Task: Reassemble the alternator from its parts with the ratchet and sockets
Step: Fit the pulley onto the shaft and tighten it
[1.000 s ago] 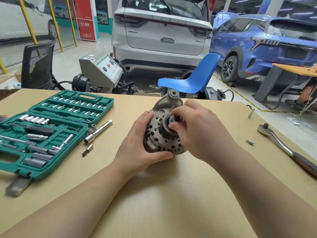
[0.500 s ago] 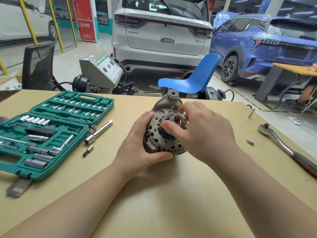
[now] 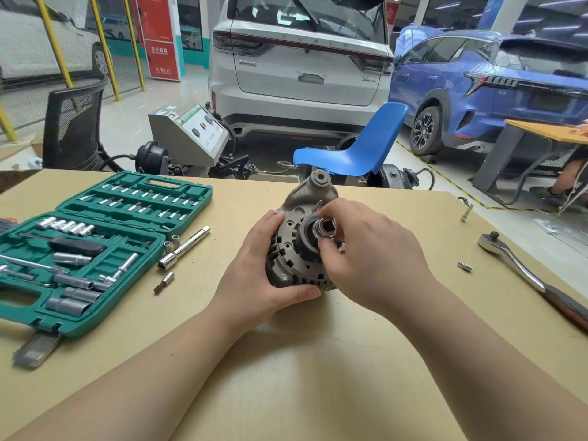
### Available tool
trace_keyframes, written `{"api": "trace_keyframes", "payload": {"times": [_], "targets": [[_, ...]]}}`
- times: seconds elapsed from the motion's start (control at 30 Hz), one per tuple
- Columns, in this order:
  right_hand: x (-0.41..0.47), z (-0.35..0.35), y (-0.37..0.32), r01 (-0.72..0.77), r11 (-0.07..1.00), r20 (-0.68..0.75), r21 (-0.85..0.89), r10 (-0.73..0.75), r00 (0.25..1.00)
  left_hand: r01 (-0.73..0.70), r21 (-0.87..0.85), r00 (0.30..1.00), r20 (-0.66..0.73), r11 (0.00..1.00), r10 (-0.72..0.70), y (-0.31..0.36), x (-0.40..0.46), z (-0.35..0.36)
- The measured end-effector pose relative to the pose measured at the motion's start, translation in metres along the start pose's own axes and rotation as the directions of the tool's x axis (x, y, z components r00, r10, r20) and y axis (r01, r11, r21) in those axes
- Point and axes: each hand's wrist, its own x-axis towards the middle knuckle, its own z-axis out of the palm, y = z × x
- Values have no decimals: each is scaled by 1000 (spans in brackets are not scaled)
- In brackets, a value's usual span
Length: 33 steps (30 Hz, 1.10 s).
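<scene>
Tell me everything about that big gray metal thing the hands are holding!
The alternator is a round, gray metal part with slots around its rim and a dark hub in front. It stands on edge on the table, its mounting ear pointing up. The left hand grips its side; the right hand pinches a shiny socket at its center.

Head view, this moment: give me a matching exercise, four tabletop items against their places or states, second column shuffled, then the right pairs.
Things:
1. ratchet
2. socket set case
3. alternator
4. socket

Places or states:
A. lying open at the table's left
B. pinched by the right hand at the alternator's hub
C. lying untouched at the table's right
D. steadied by the left hand at the middle

Pairs: 1-C, 2-A, 3-D, 4-B
</scene>
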Motion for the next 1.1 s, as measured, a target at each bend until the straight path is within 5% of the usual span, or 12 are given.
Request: {"api": "trace_keyframes", "payload": {"times": [0.17, 0.37, 0.53, 0.67, 0.87, 1.1], "targets": [[3, 4, 3, -110, 987, -43, -120, 105, 993, -2, 7, 1000, 9, 1000, 2, -1, 0, 0], [-5, 3, 1, 17, 997, -22, 72, -15, 1000, 6, -7, 1000, 1, 1000, -6, -2, 0, 1], [3, -1, 3, -92, 990, -50, -109, 87, 995, 2, -7, 1000, 10, 1000, -2, -3, 0, 1], [-2, -3, 0, 21, 999, -4, -41, -21, 1000, 3, -8, 1000, -2, 1000, -3, -4, 0, 0], [6, 0, 2, -116, 980, -33, -164, 112, 993, 1, -10, 1000, 7, 1000, 0, -2, 0, 0], [1, -2, -1, 12, 1000, 5, -13, -12, 1000, 8, -9, 1000, -2, 1000, -8, -1, -1, -1]]}}
